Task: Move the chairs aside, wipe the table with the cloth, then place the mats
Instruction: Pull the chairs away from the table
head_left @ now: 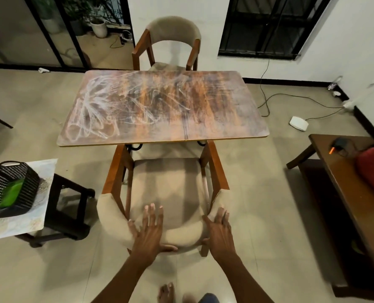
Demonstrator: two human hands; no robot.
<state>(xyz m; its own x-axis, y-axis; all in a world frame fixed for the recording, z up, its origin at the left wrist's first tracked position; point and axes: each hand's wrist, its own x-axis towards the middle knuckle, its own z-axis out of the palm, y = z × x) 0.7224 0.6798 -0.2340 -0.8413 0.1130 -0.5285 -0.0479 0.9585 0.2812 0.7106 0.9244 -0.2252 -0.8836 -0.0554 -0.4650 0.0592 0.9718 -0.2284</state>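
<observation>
Beside chair (166, 193) — stool (70, 206) (basket (7, 189) atop)

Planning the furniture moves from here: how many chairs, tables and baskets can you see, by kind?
Chairs: 2, near chair under both hands, far chair
Tables: 2, dining table, side table
Baskets: 1, black basket
Total: 5

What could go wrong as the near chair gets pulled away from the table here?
The near chair could back onto the bare foot right behind it. The stool stands close on its left, so swinging that way may knock it and the basket. Both hands lie on the padded backrest with fingers mostly straight, and may slip.
</observation>
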